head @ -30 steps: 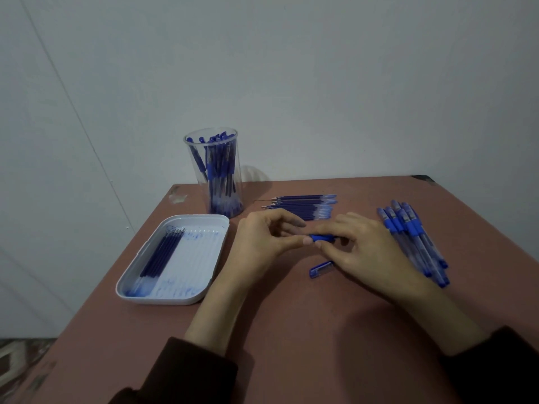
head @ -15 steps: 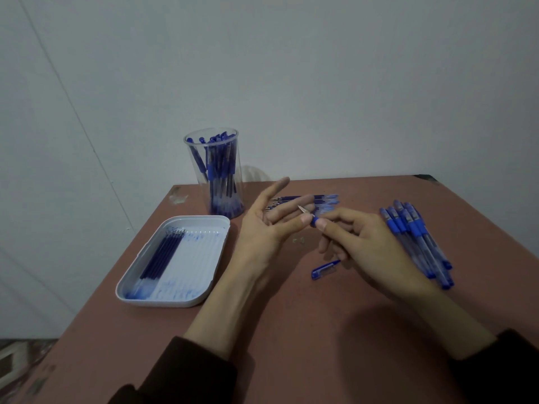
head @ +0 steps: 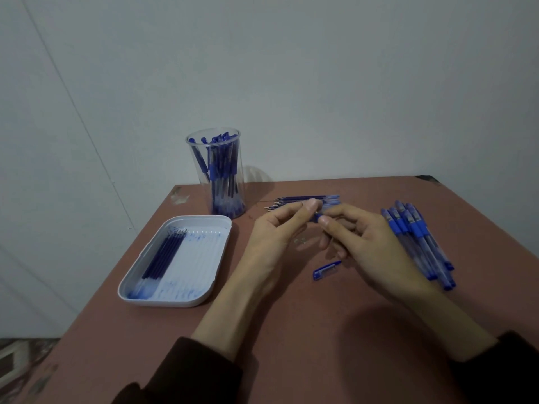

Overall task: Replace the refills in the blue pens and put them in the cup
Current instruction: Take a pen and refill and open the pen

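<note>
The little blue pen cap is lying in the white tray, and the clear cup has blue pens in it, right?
Not quite. The head view shows the blue pen cap lying on the table, near the left hand and right hand holding a pen, not in the white tray. The clear cup does have blue pens in it.

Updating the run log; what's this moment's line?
stage: refill swap | pen: held by right hand, left hand pinching its tip end | cap: off, on table
</note>
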Action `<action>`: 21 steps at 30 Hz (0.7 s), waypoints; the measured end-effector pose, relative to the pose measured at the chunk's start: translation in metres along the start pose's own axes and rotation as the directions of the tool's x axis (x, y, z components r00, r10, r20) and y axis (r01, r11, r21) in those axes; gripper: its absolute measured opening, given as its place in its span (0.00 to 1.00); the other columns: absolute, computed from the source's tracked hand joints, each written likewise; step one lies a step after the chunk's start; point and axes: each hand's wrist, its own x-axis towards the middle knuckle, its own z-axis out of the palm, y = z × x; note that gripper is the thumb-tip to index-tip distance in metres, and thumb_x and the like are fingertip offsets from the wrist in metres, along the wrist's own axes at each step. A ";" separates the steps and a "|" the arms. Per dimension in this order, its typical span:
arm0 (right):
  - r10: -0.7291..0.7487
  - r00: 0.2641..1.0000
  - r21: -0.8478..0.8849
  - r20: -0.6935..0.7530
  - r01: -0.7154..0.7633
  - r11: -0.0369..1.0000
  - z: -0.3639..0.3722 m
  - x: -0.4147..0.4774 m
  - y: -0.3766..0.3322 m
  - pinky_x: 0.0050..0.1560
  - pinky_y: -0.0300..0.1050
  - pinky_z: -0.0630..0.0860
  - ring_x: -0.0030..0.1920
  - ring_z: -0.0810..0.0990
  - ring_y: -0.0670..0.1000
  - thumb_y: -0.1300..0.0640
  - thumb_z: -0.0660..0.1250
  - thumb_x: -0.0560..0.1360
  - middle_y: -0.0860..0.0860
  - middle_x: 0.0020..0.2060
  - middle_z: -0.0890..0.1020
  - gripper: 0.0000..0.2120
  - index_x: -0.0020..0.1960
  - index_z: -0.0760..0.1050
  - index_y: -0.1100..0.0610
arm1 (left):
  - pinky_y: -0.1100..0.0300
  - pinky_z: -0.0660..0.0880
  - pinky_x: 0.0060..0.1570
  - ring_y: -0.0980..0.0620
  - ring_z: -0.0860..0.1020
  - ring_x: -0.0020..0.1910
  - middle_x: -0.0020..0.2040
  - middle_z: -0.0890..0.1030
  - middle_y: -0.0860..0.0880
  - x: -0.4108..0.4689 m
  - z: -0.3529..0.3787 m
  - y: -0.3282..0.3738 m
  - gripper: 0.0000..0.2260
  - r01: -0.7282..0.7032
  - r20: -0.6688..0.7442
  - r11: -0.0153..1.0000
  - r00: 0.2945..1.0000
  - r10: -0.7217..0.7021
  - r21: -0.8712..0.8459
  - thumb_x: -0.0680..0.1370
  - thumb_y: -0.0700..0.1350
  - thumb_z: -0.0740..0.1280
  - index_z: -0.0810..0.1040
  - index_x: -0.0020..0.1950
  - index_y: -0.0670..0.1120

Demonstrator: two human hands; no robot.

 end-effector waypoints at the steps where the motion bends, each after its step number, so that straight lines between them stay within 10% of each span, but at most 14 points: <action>1: -0.001 1.000 0.008 0.012 0.001 1.000 0.000 -0.001 -0.001 0.31 0.36 0.71 0.25 0.72 0.42 0.59 0.64 0.77 0.52 0.29 0.79 0.06 0.49 0.79 0.57 | 0.47 0.74 0.56 0.40 0.76 0.47 0.45 0.79 0.36 -0.001 0.003 0.002 0.13 0.017 0.023 0.999 1.000 -0.016 -0.035 0.70 0.49 0.73 0.82 0.47 0.40; 6: -0.014 0.999 0.142 -0.050 0.021 0.990 0.000 0.002 -0.001 0.27 0.36 0.69 0.24 0.68 0.46 0.58 0.65 0.76 0.53 0.29 0.79 0.05 0.46 0.79 0.58 | 0.62 0.78 0.47 0.52 0.81 0.46 0.46 0.83 0.44 0.002 -0.002 0.004 0.08 -0.026 -0.091 1.000 0.995 0.026 0.004 0.71 0.44 0.70 0.82 0.48 0.42; 11: -0.006 0.999 0.067 -0.043 0.009 0.998 0.001 0.000 -0.001 0.29 0.35 0.70 0.23 0.70 0.42 0.59 0.64 0.77 0.55 0.29 0.79 0.05 0.47 0.79 0.58 | 0.51 0.77 0.54 0.48 0.80 0.49 0.46 0.83 0.45 0.001 0.001 0.003 0.08 -0.030 -0.049 1.000 0.998 0.030 0.002 0.71 0.45 0.72 0.84 0.47 0.43; 21: 0.257 0.889 0.509 0.378 -0.432 0.744 -0.013 0.001 -0.007 0.27 0.41 0.50 0.19 0.60 0.43 0.53 0.64 0.71 0.55 0.25 0.75 0.12 0.42 0.80 0.61 | 0.61 0.77 0.43 0.51 0.79 0.34 0.37 0.73 0.46 -0.008 0.007 0.012 0.09 -0.001 0.242 0.990 0.970 0.035 -0.139 0.74 0.41 0.63 0.81 0.48 0.41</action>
